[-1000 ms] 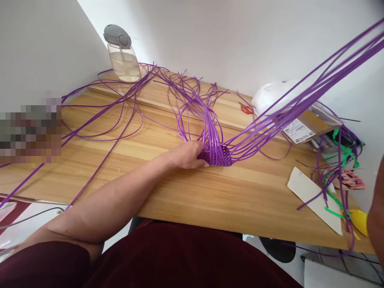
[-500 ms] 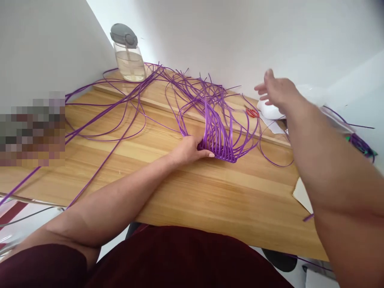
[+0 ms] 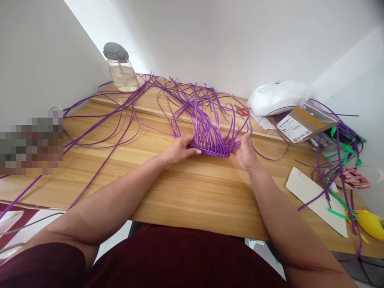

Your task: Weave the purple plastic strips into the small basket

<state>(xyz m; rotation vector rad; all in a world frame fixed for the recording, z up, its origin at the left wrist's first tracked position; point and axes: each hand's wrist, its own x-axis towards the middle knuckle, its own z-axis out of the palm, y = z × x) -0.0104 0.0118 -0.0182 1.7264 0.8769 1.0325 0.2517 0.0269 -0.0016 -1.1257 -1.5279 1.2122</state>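
Both hands grasp the woven purple base, one at each end.
Left hand (image 3: 180, 147) and right hand (image 3: 244, 154) flank the woven purple base (image 3: 211, 151), lengthwise along the surface (image 3: 186, 192)'s near edge.

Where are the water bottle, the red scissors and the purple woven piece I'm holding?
water bottle (image 3: 121, 69), head view, on its clear body below the grey lid.
red scissors (image 3: 242, 111), head view, on the handles.
purple woven piece (image 3: 213, 151), head view, on the woven base between the hands.

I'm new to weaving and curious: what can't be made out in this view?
- Pixelated patch, head view: blurred out.
- Box label: print too small.
- Yellow object: cut by right edge.
- Left hand fingertips: hidden behind purple woven piece.
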